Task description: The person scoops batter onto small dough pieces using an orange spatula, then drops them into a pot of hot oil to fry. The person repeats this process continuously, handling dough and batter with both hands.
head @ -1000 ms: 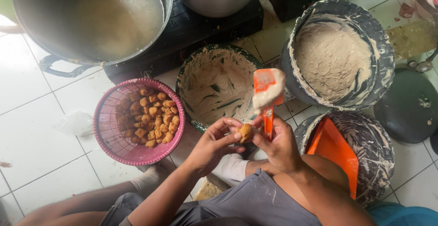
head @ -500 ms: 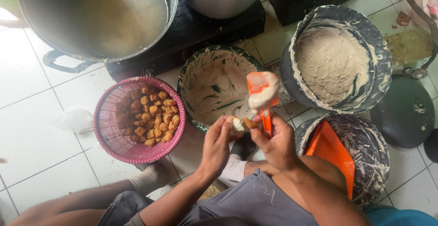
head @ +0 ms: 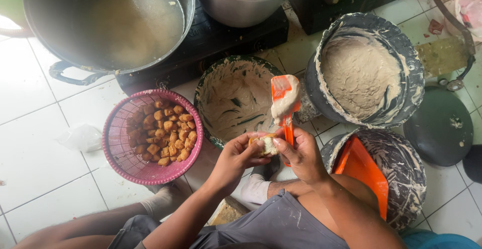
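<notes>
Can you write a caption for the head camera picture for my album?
Two hands fill a small puff with paste from an orange spatula.

Small golden-brown fried tofu puff (head: 266, 144) and orange plastic spatula (head: 286, 109), both held above the white tiled floor.

The puff is split open, pale inside, beside the spatula's handle. The spatula stands nearly upright, blade up, coated with greyish-beige paste, over the smeared bowl's right rim.

I see a white tiled floor (head: 35, 143) with grey grout lines, brightly lit from the upper left. A black low stove (head: 211, 38) sits on it, and the tiles nearby are smeared.
</notes>
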### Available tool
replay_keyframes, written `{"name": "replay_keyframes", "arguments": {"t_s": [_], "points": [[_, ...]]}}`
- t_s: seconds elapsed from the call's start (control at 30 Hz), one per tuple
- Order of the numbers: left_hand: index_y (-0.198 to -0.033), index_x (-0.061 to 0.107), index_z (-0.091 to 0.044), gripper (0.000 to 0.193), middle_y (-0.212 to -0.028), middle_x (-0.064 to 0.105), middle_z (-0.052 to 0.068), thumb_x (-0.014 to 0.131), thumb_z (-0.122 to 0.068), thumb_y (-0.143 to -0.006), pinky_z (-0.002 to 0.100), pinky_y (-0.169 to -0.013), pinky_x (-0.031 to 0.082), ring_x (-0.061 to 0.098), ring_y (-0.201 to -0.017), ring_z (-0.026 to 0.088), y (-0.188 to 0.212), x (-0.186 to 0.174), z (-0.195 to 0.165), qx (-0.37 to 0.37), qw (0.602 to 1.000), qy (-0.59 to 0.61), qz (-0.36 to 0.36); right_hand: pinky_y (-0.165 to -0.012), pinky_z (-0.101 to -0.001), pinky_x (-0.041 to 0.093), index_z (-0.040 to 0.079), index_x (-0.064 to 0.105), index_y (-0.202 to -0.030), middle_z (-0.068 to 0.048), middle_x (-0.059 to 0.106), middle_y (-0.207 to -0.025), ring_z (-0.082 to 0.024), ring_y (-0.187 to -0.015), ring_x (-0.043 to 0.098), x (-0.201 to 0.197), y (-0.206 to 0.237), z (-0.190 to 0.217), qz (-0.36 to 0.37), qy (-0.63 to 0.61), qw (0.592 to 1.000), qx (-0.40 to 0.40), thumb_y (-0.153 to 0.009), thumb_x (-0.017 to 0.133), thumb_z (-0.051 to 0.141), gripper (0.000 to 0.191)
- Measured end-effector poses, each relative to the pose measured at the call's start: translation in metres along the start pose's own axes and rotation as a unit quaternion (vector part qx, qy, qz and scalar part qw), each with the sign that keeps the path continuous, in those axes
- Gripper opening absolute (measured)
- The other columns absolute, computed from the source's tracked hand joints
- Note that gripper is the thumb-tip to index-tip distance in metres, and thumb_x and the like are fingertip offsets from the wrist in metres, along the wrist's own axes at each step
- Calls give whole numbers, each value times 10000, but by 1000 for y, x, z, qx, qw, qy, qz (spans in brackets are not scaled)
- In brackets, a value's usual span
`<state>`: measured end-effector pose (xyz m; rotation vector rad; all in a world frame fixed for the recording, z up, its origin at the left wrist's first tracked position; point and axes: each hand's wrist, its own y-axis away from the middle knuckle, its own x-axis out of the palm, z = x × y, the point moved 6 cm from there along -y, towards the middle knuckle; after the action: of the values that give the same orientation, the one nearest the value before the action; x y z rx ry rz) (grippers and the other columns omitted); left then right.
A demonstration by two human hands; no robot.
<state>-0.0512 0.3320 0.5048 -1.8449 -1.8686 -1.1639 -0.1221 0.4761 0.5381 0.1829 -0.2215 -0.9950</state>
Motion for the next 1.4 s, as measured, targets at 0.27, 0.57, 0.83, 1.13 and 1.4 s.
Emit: {"name": "replay_keyframes", "arguments": {"t_s": [0.27, 0.57, 0.83, 1.13, 1.4], "points": [[-1043, 597, -31, 201, -976, 690, 29, 687, -191, -960, 327, -801, 611, 676, -850, 91, -11, -9, -15, 118, 978, 58, -159, -522, -184, 312, 37, 702, -1098, 55, 496, -753, -14, -607, 382, 5, 12, 8, -44, 125, 990, -47, -1058, 499, 269, 311], [-1599, 273, -24, 635, -1518, 539, 144, 542, -38, -1025, 332, -1154, 416, 539, -1352, 165, 23, 47, -40, 195, 978, 76, 6, -776, -301, 446, 17, 593, -1147, -40, 552, -949, -137, -859, 525, 19, 10, 39, 7, 287, 935, -207, -1149, 429, 264, 296], [-1657, 153, -130, 897, -1470, 550, 179, 657, 54, -938, 340, -1115, 472, 587, -1298, 187, 21, 29, -61, 241, 966, 86, 33, -690, -387, 455, -12, 622, -1080, -106, 541, -909, -250, -767, 556, 3, 18, 68, -122, 476, 830, -264, -1073, 561, 240, 260], [-1501, 459, -41, 565, -1246, 656, 51, 675, -10, -981, 320, -1073, 516, 631, -1185, 146, 7, -24, -43, 270, 958, 79, -59, -702, -407, 463, 10, 629, -1019, -112, 555, -904, -262, -779, 572, 3, 24, 75, -137, 572, 715, -378, -1007, 657, 222, 215], [-1481, 398, -181, 573, -1308, 588, 28, 612, -155, -950, 302, -1035, 489, 600, -1195, 146, -25, -89, 41, 8, 972, 31, -231, -637, -365, 449, -7, 657, -1024, -110, 596, -867, -241, -695, 548, -21, 10, 79, -176, 463, 840, -223, -997, 638, 216, 226]]}}
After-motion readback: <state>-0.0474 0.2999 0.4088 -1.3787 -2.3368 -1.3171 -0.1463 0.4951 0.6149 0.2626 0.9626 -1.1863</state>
